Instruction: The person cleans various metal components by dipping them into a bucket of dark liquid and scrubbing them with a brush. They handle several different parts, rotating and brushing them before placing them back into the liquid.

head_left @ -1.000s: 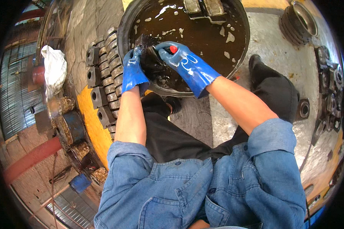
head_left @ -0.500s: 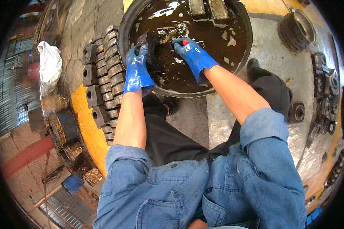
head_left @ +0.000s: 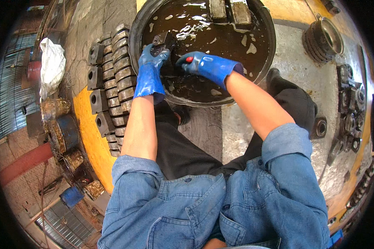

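Both of my hands wear blue rubber gloves over a wide black tub (head_left: 271,45) of dark brown, foamy liquid. My left hand (head_left: 153,60) is closed on a dark metal block (head_left: 161,38) at the tub's left side, tilted above the liquid. Just to its right, my right hand (head_left: 195,62) is wrapped round a tool with a red handle (head_left: 189,59). The tool's working end is too dark to make out against the block and liquid. Two rectangular metal blocks (head_left: 241,13) rest at the tub's far side, partly out of the liquid.
Left of the tub lie rows of metal rings (head_left: 122,62) and several square blocks with round holes (head_left: 96,101). On the right stand a stack of large rings (head_left: 323,37), a single bearing block (head_left: 320,127) and a group of dark housings (head_left: 351,108). A white sack (head_left: 52,68) hangs far left.
My right hand has moved left and down, closer to the block, with its wrist turned more sideways. My left hand has raised and tilted the block so more of its top shows.
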The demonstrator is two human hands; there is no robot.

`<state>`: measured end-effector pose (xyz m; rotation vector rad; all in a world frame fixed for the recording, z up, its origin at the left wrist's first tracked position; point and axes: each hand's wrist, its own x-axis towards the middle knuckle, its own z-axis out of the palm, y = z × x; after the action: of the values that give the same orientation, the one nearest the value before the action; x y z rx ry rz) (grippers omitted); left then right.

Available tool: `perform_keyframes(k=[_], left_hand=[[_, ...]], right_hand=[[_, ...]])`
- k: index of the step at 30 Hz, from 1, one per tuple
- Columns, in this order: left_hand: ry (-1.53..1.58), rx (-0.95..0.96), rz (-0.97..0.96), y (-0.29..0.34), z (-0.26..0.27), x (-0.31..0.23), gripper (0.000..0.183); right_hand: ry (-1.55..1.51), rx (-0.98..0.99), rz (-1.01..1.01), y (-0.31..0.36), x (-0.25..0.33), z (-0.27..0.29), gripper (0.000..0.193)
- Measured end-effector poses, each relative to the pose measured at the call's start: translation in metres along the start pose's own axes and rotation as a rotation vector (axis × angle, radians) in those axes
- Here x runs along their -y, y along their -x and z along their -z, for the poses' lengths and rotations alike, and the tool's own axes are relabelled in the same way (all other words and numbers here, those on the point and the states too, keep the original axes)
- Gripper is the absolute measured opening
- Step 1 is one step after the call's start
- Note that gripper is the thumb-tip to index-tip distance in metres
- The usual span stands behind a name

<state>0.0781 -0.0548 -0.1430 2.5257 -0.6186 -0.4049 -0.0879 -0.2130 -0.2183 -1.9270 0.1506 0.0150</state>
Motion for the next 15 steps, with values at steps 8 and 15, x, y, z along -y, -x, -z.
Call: perform_keyframes(k=[8, 15], left_hand=[[-0.201, 0.069, 0.171, 0.038, 0.013, -0.028, 0.118], [-0.016, 0.027, 0.168, 0.055, 0.014, -0.028, 0.088]], right_hand=[[0.768, 0.251, -0.215, 0.025, 0.064, 0.004, 0.071], [0.707, 0.111, -0.206, 0.058, 0.088, 0.04, 0.046]])
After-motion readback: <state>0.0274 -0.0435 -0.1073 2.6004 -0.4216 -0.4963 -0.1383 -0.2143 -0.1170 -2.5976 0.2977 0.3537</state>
